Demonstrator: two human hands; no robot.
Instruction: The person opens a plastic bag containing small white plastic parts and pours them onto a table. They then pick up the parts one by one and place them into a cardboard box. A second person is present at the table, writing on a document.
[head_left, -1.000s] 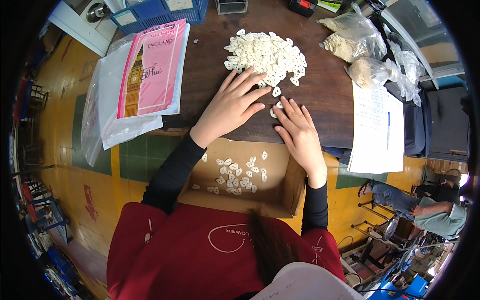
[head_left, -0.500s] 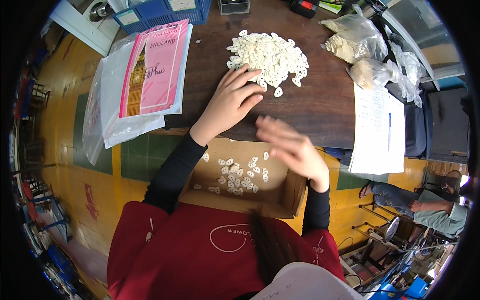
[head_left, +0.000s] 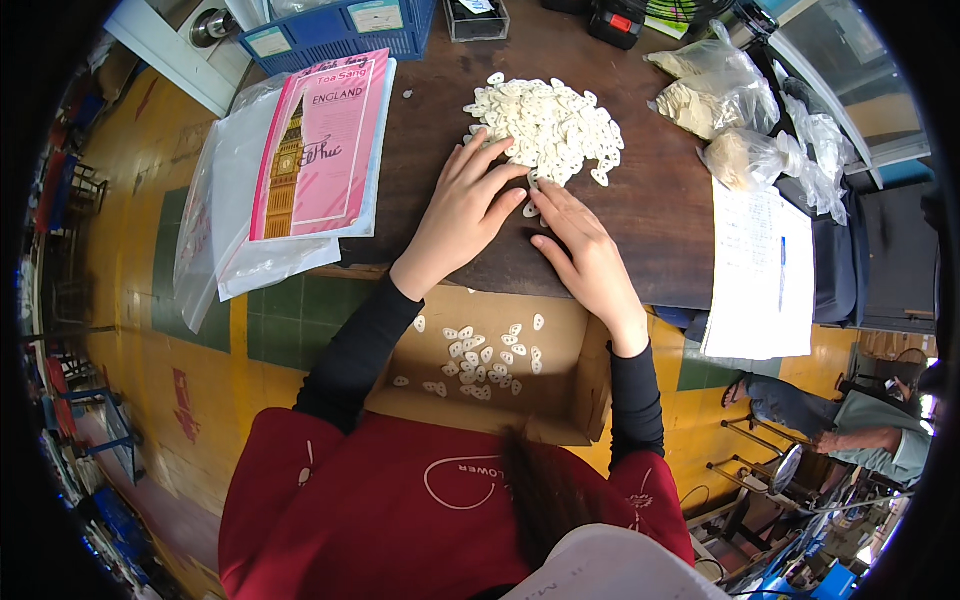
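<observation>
A heap of small flat cream-white pieces with holes [head_left: 550, 125] lies on the dark wooden table [head_left: 650, 225]. At the heap's near left edge rests my left hand [head_left: 465, 205], fingers spread and touching some of the pieces. My right hand [head_left: 582, 240] lies at the near edge of the heap, its fingers stretched out over a few pieces and the thumb apart. Below the table's front edge, against my body, is an open cardboard box [head_left: 565, 375] with several of the same pieces [head_left: 480, 365] scattered on its bottom.
To the left lie a pink notebook [head_left: 335, 150] and a clear plastic bag [head_left: 205, 220]. A blue crate [head_left: 340, 35] and a small clear box [head_left: 476, 22] stand behind. On the right are bags of pieces [head_left: 715, 95], paper sheets [head_left: 750, 290] and a pen [head_left: 783, 265]. Another person [head_left: 870, 425] sits farther right.
My right hand has moved from above the box, forward onto the near edge of the heap, covering a few pieces. My left hand stays at the heap's left side.
</observation>
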